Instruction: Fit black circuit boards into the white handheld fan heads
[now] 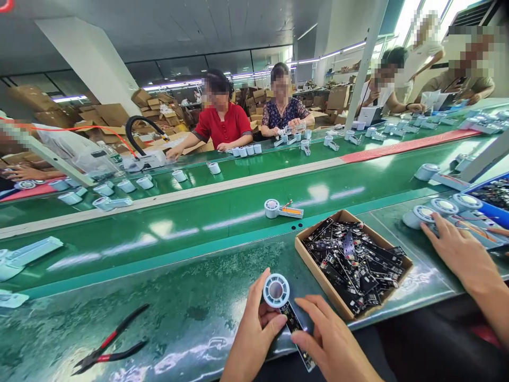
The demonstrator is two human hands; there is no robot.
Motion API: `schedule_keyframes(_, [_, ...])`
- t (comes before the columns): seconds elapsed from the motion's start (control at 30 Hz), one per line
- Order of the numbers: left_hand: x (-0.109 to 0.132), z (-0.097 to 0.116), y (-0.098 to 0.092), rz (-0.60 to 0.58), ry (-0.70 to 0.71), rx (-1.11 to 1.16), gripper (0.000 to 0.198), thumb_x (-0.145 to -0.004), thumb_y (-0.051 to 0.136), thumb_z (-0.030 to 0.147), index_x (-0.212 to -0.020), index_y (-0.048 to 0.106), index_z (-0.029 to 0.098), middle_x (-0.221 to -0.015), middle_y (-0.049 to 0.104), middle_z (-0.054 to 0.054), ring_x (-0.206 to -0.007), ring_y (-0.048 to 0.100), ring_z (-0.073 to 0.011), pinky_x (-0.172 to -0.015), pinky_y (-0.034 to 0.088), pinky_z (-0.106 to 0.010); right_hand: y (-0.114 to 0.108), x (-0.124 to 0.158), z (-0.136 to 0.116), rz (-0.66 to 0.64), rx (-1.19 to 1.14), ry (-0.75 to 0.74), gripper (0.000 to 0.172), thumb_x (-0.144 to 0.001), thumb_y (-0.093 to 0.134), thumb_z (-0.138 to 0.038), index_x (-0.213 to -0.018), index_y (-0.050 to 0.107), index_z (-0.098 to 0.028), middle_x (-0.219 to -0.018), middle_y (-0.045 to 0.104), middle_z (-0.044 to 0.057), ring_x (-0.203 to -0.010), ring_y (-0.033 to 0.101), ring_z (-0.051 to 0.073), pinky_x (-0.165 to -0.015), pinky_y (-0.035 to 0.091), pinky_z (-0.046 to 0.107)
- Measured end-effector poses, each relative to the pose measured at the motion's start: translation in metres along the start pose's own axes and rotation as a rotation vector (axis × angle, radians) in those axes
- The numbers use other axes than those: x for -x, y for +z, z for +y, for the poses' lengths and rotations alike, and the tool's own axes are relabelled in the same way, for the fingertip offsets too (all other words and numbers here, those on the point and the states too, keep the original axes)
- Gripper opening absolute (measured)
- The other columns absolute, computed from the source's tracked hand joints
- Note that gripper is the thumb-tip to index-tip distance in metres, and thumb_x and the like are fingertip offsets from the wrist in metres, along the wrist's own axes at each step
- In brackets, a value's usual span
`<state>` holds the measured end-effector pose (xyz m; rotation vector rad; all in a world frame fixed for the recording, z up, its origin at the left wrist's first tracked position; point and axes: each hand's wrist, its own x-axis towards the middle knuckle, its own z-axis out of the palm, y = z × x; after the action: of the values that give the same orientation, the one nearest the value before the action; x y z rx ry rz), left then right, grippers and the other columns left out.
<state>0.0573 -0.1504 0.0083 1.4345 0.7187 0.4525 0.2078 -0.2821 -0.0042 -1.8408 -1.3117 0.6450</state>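
My left hand is closed around a light-blue fan housing, with its round spoked end facing up. A black circuit board lies along the handle, which points down toward me. The thumb of my right hand presses on the board, its fingers curled beside the handle's right edge. Just right of my hands stands a cardboard box heaped with similar black circuit boards. Red-and-black cutting pliers lie to the left on the green bench.
A co-worker's hand touches several housings at right. One housing with orange wires sits on the green conveyor belt. Across it, people work beside more housings. A blue bin is far right.
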Motion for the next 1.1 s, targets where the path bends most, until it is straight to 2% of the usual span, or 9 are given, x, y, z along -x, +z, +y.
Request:
schedule_keyframes(0.1, [0.001, -0.001, -0.001, 0.051, -0.012, -0.049, 0.066, -0.094, 0.057, 0.047, -0.152, 0.028, 0.036, -0.161, 0.025, -0.005, -0.118, 0.06, -0.0226, -0.103, 0.05, -0.037, 0.001, 0.01, 0.008, 0.037, 0.246, -0.159, 0.048, -0.091, 0.064, -0.032, -0.136, 0.053, -0.023, -0.117, 0.065, 0.01, -0.084, 0.072, 0.022, -0.066, 0.062, 0.03])
schedule_keyframes(0.23, [0.001, 0.002, 0.005, 0.125, -0.032, -0.115, 0.06, -0.097, 0.049, 0.055, -0.15, 0.031, 0.033, -0.153, 0.035, -0.009, -0.08, 0.066, -0.0148, -0.086, 0.056, -0.037, 0.003, 0.013, 0.01, 0.121, 0.423, -0.277, 0.048, -0.087, 0.07, -0.027, -0.131, 0.051, -0.02, -0.106, 0.067, 0.009, -0.082, 0.073, 0.024, -0.065, 0.064, 0.032])
schedule_keyframes(0.33, [-0.002, 0.005, 0.011, 0.184, -0.016, -0.089, 0.059, -0.093, 0.055, 0.056, -0.145, 0.039, 0.032, -0.145, 0.042, -0.007, -0.073, 0.065, -0.0132, -0.078, 0.057, -0.035, 0.005, 0.01, 0.009, 0.164, 0.489, -0.308, 0.048, -0.083, 0.074, -0.026, -0.125, 0.052, -0.018, -0.102, 0.068, 0.009, -0.08, 0.073, 0.026, -0.062, 0.065, 0.035])
schedule_keyframes(0.47, [-0.004, 0.006, 0.015, 0.244, -0.011, -0.045, 0.058, -0.089, 0.06, 0.057, -0.141, 0.045, 0.033, -0.143, 0.046, -0.006, -0.069, 0.065, -0.0129, -0.072, 0.058, -0.035, 0.014, 0.009, 0.018, 0.183, 0.44, -0.299, 0.041, -0.092, 0.064, -0.032, -0.129, 0.051, -0.02, -0.105, 0.067, 0.01, -0.084, 0.073, 0.026, -0.064, 0.064, 0.035])
schedule_keyframes(0.63, [-0.003, 0.005, 0.014, 0.237, -0.005, -0.005, 0.06, -0.088, 0.061, 0.057, -0.142, 0.046, 0.033, -0.147, 0.044, -0.007, -0.073, 0.065, -0.0137, -0.072, 0.058, -0.034, 0.022, 0.01, 0.031, 0.196, 0.218, -0.174, 0.035, -0.102, 0.044, -0.04, -0.129, 0.057, -0.022, -0.112, 0.067, 0.01, -0.086, 0.071, 0.024, -0.072, 0.062, 0.036])
schedule_keyframes(0.73, [-0.002, 0.005, 0.013, 0.214, 0.029, 0.0, 0.056, -0.09, 0.061, 0.053, -0.142, 0.046, 0.035, -0.147, 0.043, -0.005, -0.075, 0.064, -0.0132, -0.074, 0.058, -0.034, 0.011, 0.004, 0.022, 0.066, 0.03, -0.067, 0.037, -0.104, 0.041, -0.038, -0.13, 0.061, -0.021, -0.117, 0.069, 0.011, -0.097, 0.07, 0.024, -0.087, 0.058, 0.036])
schedule_keyframes(0.83, [-0.001, 0.005, 0.012, 0.184, 0.085, -0.013, 0.054, -0.091, 0.059, 0.052, -0.142, 0.048, 0.036, -0.153, 0.039, -0.006, -0.088, 0.066, -0.0191, -0.074, 0.059, -0.034, -0.004, -0.007, 0.004, -0.055, -0.171, 0.032, 0.038, -0.102, 0.046, -0.039, -0.13, 0.063, -0.02, -0.116, 0.071, 0.01, -0.106, 0.067, 0.025, -0.094, 0.053, 0.034])
schedule_keyframes(0.97, [0.0, 0.004, 0.009, 0.161, 0.134, -0.081, 0.055, -0.091, 0.057, 0.053, -0.143, 0.05, 0.034, -0.156, 0.038, -0.009, -0.114, 0.061, -0.0306, -0.081, 0.06, -0.04, -0.015, -0.02, -0.016, -0.141, -0.378, 0.11, 0.029, -0.093, 0.058, -0.037, -0.11, 0.071, -0.019, -0.092, 0.072, 0.005, -0.084, 0.064, 0.022, -0.077, 0.05, 0.029])
schedule_keyframes(1.1, [0.001, 0.004, 0.007, 0.153, 0.201, -0.122, 0.058, -0.09, 0.057, 0.056, -0.143, 0.052, 0.032, -0.154, 0.042, -0.01, -0.126, 0.054, -0.0358, -0.094, 0.056, -0.049, -0.017, -0.023, -0.027, -0.203, -0.508, 0.163, 0.022, -0.085, 0.062, -0.034, -0.089, 0.074, -0.015, -0.075, 0.064, 0.001, -0.069, 0.052, 0.015, -0.064, 0.04, 0.024])
